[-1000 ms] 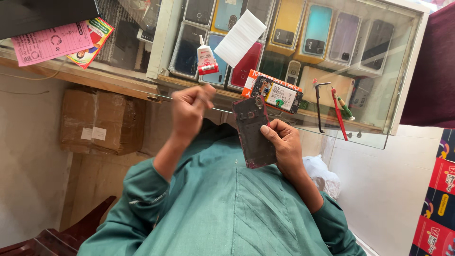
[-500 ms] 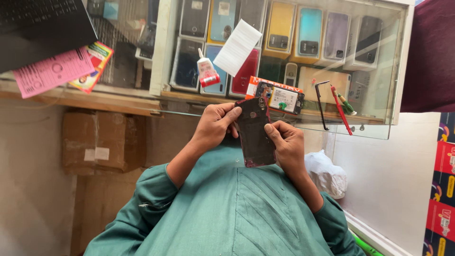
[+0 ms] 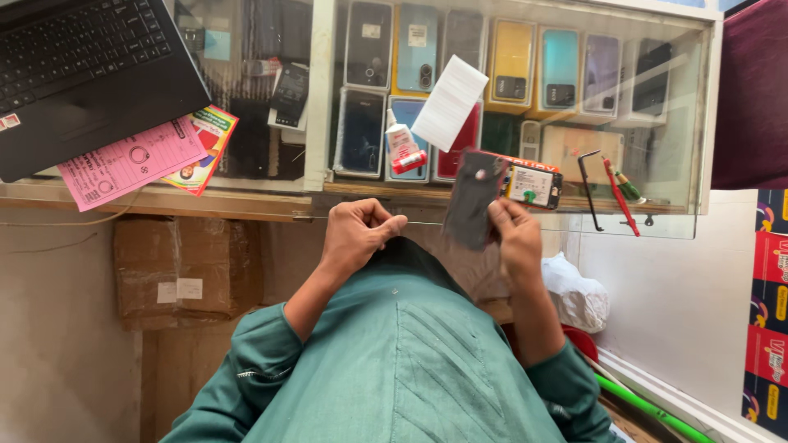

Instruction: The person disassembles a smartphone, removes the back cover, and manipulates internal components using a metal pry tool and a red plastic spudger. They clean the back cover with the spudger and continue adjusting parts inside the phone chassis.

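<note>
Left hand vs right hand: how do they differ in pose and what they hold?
The right hand is raised toward the counter and grips a dark flat panel upright; the left hand sits lower, fingers curled into a pinch, and what it pinches is too small to tell. Both are bare and come out of green sleeves.

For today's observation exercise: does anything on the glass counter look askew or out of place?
Yes. A pink paper form sticks out from under the black laptop and overhangs the counter edge. A white slip lies tilted beside a small glue tube. The right hand holds a dark phone back panel.
</note>
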